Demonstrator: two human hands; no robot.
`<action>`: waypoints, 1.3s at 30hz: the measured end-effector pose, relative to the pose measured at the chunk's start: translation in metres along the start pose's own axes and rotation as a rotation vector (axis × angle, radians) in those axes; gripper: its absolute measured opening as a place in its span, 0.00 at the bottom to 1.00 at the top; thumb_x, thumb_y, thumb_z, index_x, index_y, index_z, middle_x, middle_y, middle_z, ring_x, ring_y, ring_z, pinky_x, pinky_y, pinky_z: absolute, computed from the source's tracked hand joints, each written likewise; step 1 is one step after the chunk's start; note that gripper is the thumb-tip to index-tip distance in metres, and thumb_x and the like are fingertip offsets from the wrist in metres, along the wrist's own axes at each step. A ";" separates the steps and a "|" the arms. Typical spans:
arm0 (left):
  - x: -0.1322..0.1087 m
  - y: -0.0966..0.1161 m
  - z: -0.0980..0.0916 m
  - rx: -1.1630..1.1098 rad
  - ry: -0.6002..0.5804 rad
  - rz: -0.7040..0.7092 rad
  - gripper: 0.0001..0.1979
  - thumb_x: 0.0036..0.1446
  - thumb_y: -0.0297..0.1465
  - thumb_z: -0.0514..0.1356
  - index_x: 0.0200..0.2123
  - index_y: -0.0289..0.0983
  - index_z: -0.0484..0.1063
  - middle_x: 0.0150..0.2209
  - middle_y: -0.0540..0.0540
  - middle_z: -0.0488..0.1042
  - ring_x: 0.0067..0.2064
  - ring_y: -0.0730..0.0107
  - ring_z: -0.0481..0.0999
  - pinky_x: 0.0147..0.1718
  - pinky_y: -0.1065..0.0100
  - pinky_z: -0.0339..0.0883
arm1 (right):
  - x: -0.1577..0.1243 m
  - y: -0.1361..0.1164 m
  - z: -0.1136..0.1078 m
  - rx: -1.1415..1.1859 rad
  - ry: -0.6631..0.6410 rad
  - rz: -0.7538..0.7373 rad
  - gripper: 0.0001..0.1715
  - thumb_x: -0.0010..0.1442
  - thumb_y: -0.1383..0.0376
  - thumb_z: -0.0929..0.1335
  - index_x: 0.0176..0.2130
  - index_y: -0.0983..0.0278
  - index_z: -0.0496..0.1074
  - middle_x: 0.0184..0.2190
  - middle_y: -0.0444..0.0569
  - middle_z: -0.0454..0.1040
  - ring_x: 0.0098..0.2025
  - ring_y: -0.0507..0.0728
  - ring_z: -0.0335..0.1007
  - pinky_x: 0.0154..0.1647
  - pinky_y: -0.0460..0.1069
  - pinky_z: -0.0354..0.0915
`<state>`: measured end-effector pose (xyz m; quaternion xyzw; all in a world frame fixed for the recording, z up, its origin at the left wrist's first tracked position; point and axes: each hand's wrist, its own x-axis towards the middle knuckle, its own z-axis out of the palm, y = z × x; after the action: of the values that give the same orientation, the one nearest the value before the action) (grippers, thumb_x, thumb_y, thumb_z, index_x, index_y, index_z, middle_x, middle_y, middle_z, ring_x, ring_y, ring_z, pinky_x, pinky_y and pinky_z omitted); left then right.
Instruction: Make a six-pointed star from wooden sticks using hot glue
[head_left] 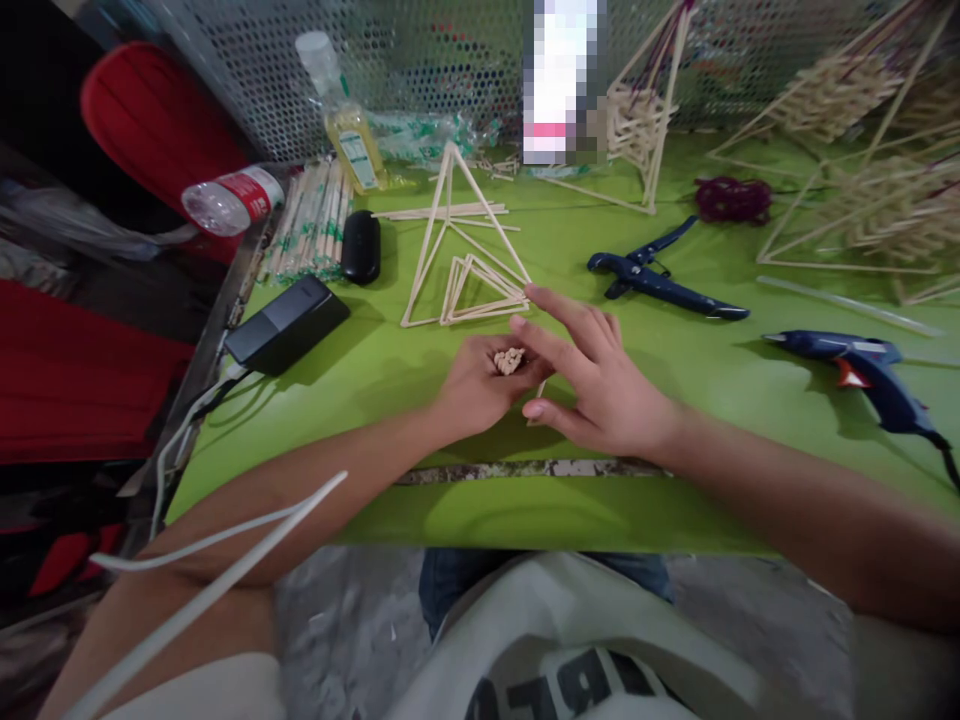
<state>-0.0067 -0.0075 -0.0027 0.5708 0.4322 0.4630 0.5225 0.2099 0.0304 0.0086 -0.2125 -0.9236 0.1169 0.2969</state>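
My left hand rests on the green table, curled round a bundle of short wooden sticks whose cut ends show at the top. My right hand lies just right of it, fingers stretched and spread, index fingertip near the bundle and thumb touching a thin stick on the table. Directly behind both hands stands a small stick pyramid frame with a smaller stick triangle lying against its base.
Blue cutters and a blue glue gun lie to the right. A black power bank, black case, packed chopsticks, two bottles and purple string sit further back. Larger stick frames fill the far right.
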 end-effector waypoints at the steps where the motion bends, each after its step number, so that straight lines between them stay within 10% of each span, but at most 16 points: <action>1: 0.000 0.000 -0.001 0.008 -0.007 0.002 0.29 0.73 0.51 0.75 0.27 0.42 0.70 0.25 0.53 0.67 0.25 0.74 0.66 0.22 0.67 0.61 | 0.000 0.000 -0.001 -0.011 -0.007 -0.009 0.49 0.84 0.38 0.65 0.91 0.38 0.44 0.89 0.62 0.57 0.81 0.84 0.66 0.70 0.78 0.68; 11: 0.002 -0.006 -0.005 -0.017 -0.046 0.032 0.23 0.74 0.41 0.75 0.28 0.41 0.74 0.25 0.53 0.71 0.24 0.77 0.65 0.22 0.68 0.55 | -0.001 0.000 -0.003 -0.060 -0.005 -0.046 0.47 0.85 0.40 0.66 0.90 0.41 0.48 0.89 0.63 0.57 0.83 0.85 0.63 0.70 0.77 0.68; 23: 0.001 0.009 0.003 -0.271 -0.042 -0.019 0.25 0.68 0.54 0.79 0.34 0.39 0.82 0.24 0.54 0.74 0.22 0.77 0.69 0.20 0.70 0.63 | 0.001 -0.001 -0.005 0.084 0.063 0.020 0.49 0.84 0.47 0.69 0.90 0.45 0.46 0.88 0.64 0.55 0.86 0.81 0.61 0.79 0.79 0.68; 30: 0.000 0.013 0.000 -0.302 -0.050 -0.027 0.25 0.71 0.56 0.76 0.38 0.42 0.80 0.22 0.57 0.69 0.20 0.76 0.63 0.20 0.67 0.64 | 0.012 0.020 -0.035 -0.011 0.126 0.017 0.34 0.80 0.46 0.73 0.75 0.56 0.74 0.74 0.66 0.76 0.74 0.80 0.76 0.69 0.77 0.73; 34: 0.006 0.016 -0.014 -0.112 0.090 0.023 0.26 0.74 0.58 0.72 0.40 0.41 0.79 0.34 0.50 0.81 0.24 0.75 0.65 0.23 0.66 0.65 | 0.013 0.048 -0.076 -0.021 -0.129 0.196 0.16 0.80 0.51 0.72 0.52 0.58 0.86 0.46 0.55 0.87 0.50 0.70 0.84 0.55 0.65 0.73; 39: 0.009 0.024 -0.023 0.532 0.006 0.051 0.23 0.79 0.50 0.66 0.38 0.37 0.84 0.33 0.43 0.84 0.26 0.68 0.73 0.23 0.66 0.60 | -0.004 0.054 -0.098 -0.028 -0.598 0.354 0.20 0.81 0.49 0.69 0.48 0.56 0.87 0.46 0.52 0.89 0.44 0.65 0.81 0.45 0.57 0.66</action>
<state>-0.0275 0.0044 0.0227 0.6975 0.5256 0.3478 0.3408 0.2884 0.0848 0.0666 -0.3296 -0.9201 0.2110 -0.0148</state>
